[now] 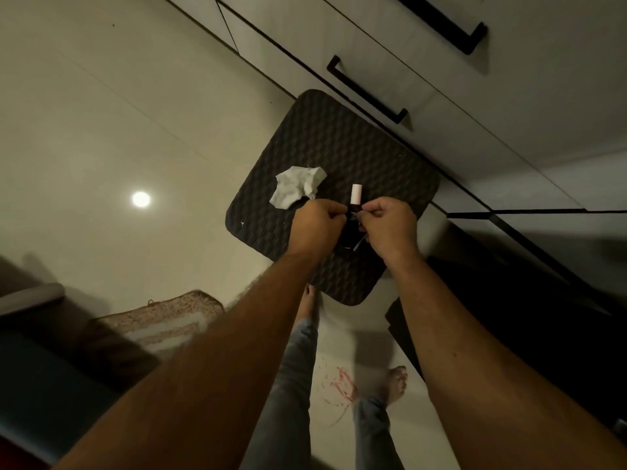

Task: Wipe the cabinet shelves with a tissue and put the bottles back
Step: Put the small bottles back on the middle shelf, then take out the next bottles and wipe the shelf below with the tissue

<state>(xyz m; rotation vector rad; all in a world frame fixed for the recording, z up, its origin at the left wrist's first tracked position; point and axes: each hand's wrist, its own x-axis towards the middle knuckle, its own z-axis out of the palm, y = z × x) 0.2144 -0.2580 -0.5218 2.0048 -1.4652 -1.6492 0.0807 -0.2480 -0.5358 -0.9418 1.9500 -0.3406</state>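
Note:
A small dark bottle with a white cap is held between both hands above a dark quilted mat. My left hand grips the bottle from the left and also holds a crumpled white tissue that sticks out above its fingers. My right hand pinches the bottle from the right; a thin pale strip hangs below its fingers. Most of the bottle's body is hidden by the fingers.
White cabinet drawers with black bar handles run diagonally along the upper right. A tan rug lies at the lower left. Bare feet stand on the pale floor beside red marks. A dark opening fills the right.

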